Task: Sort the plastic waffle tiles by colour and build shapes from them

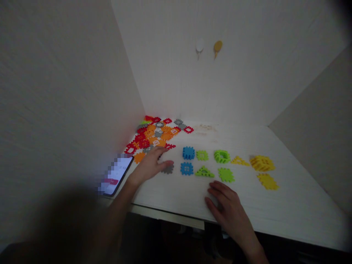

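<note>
My left hand (152, 163) reaches over the near edge of a mixed pile of interlocking plastic tiles (158, 134), its thumb and fingers apart. Close under its thumb lies a grey tile (168, 168). On the bare tabletop my right hand (226, 203) rests with fingers loosely spread, holding nothing. Just beyond its fingertips are a green triangular stack (204, 171) and a flat green tile (226, 175). Blue tiles sit in a stack (188, 153) with a windowed blue tile (187, 168) in front. Farther back are a light green windowed tile (202, 155) and a green square-frame stack (222, 156).
At the right are a yellow triangle (239, 161), a yellow tile stack (262, 163) and a flat yellow tile (267, 181). A lit phone (117, 178) lies at the left wall. White (199, 46) and gold (217, 46) hooks hang on the back wall.
</note>
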Motion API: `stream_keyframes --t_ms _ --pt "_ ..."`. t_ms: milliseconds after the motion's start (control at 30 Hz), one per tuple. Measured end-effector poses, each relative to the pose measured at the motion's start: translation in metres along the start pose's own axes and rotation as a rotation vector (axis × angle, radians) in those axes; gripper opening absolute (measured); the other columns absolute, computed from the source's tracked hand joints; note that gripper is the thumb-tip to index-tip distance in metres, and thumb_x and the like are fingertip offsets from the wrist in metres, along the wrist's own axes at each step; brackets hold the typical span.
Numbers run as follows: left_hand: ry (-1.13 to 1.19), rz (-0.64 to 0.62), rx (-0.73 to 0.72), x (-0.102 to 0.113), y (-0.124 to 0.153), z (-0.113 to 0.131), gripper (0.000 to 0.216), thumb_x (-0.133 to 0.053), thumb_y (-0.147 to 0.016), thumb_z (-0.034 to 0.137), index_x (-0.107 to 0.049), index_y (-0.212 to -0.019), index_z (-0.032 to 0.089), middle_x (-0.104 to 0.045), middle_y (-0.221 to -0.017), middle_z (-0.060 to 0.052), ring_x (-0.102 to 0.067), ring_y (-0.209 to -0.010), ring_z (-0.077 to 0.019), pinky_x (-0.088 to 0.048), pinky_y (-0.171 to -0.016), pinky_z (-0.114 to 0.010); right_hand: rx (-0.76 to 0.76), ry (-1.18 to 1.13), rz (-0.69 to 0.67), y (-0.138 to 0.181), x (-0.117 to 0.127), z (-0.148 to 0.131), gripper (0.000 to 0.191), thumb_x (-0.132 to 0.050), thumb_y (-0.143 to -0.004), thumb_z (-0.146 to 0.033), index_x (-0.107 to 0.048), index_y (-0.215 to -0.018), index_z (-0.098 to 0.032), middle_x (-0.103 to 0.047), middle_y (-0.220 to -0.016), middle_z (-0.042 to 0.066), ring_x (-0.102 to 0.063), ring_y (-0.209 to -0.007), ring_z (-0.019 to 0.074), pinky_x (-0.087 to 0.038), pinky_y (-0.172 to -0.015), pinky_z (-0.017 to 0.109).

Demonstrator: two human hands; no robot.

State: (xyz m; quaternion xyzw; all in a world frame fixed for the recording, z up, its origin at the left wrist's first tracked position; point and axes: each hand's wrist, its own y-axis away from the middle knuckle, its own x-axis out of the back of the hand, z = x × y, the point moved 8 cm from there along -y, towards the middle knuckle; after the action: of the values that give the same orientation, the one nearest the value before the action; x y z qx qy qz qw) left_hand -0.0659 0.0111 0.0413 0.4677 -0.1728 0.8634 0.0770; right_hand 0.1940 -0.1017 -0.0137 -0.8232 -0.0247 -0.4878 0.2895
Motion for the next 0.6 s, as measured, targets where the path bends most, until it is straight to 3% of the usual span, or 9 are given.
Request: stream_keyframes --t_ms 100,167,333,467,600 --pt "-0.028 0.05 -0.03 0.014 -0.046 0.002 0.043 -0.05 -0.084 0.049 -0.059 -0.114 0.019 -0.06 -0.115 -0.009 -0.059 -0.099 -0.0221 -0.048 -0.087 -0.034 -0.008 -0.004 -0.011 0.0 0.0 0.0 0.029 -0.059 -0.084 -0.036 -0.061 -0.108 -0.02 -0.059 -0.12 0.01 -0.051 -0.117 0.0265 -0.046 -0.095 0.047" --pt "-0.109 0.065 -0.069 0.011 -0.085 0.001 0.04 -0.049 -0.084 0.046 -0.061 -0.11 0.017 -0.063 -0.111 -0.009 -0.058 -0.1 -0.0222 -0.045 -0.09 -0.034 -0.018 -0.008 -0.016 0.0 0.0 0.0 0.028 -0.059 -0.084 -0.036 -0.061 -0.107 -0.02 -0.059 -0.12 0.01 -0.05 -0.118 0.0265 -0.045 -0.096 0.048" --pt "-0.314 -0.112 -0.133 -0.034 -0.173 -0.013 0.034 -0.051 -0.081 0.034 -0.061 -0.108 0.016 -0.063 -0.112 -0.01 -0.057 -0.106 -0.0222 -0.041 -0.094 -0.031 -0.033 -0.028 -0.021 0.0 0.001 0.0 0.027 -0.058 -0.085 -0.034 -0.061 -0.108 -0.02 -0.059 -0.12 0.01 -0.051 -0.117 0.0268 -0.045 -0.096 0.047" --pt "-0.407 -0.256 -0.107 -0.067 -0.209 -0.03 0.033 -0.052 -0.077 0.028 -0.061 -0.105 0.014 -0.063 -0.111 -0.012 -0.057 -0.103 -0.0225 -0.042 -0.09 -0.03 -0.034 -0.029 -0.022 -0.001 0.0 0.0 0.026 -0.058 -0.085 -0.033 -0.061 -0.107 -0.02 -0.06 -0.119 0.01 -0.051 -0.118 0.0265 -0.046 -0.096 0.046" --pt "-0.443 -0.327 -0.2 -0.086 -0.228 -0.037 0.037 -0.051 -0.076 0.024 -0.061 -0.11 0.018 -0.061 -0.116 -0.01 -0.055 -0.108 -0.0212 -0.038 -0.095 -0.03 -0.027 -0.024 -0.009 -0.001 0.001 0.001 0.027 -0.059 -0.084 -0.032 -0.061 -0.108 -0.02 -0.06 -0.12 0.01 -0.05 -0.118 0.0265 -0.046 -0.096 0.047"
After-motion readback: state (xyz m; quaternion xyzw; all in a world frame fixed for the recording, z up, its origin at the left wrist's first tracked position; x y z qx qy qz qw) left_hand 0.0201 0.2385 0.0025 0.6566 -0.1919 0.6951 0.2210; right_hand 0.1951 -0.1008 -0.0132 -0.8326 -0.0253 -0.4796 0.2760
